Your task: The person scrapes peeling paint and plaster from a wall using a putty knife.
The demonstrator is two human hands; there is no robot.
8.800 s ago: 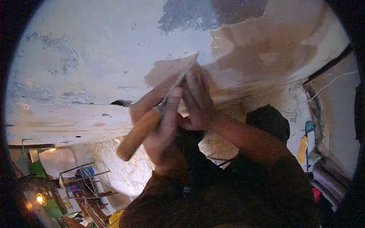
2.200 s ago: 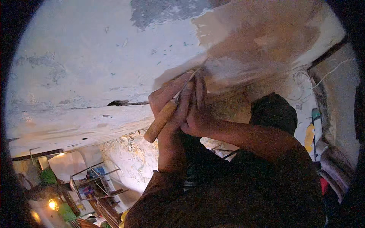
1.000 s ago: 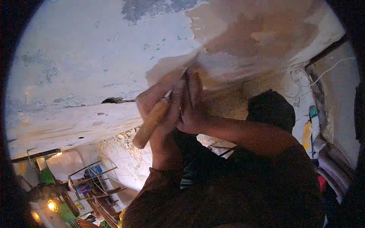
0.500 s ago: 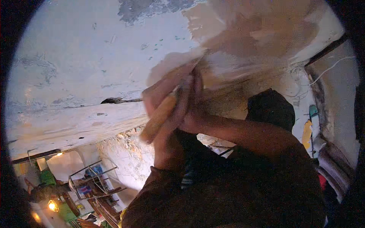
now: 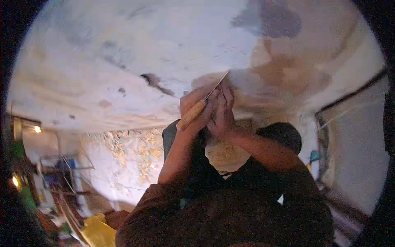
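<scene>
A putty knife with a pale wooden handle (image 5: 192, 116) and a thin metal blade (image 5: 218, 85) slants up to the right between my hands. My left hand (image 5: 190, 101) closes about its handle, which lies across the palm side. Close beside it, my right hand (image 5: 222, 108) has its fingers bent against the blade's lower part. The blade's tip meets or nearly meets a patchy plastered surface (image 5: 164, 45), beside a damp-looking brown and grey smear (image 5: 242, 78). Whether it touches cannot be made out.
A dark jagged hole (image 5: 155, 81) breaks the plaster left of my hands. Dark rounded cloth (image 5: 282, 138) bulges behind my right forearm. At lower left are lit lamps (image 5: 37, 129), clutter and a yellow sheet-like thing (image 5: 98, 231). A rough, flaking wall (image 5: 127, 160) stands beyond.
The view has swung, so the plaster hole now lies higher and nearer my hands. Both hands appear further right, still together on the putty knife, and its blade shows more plainly.
</scene>
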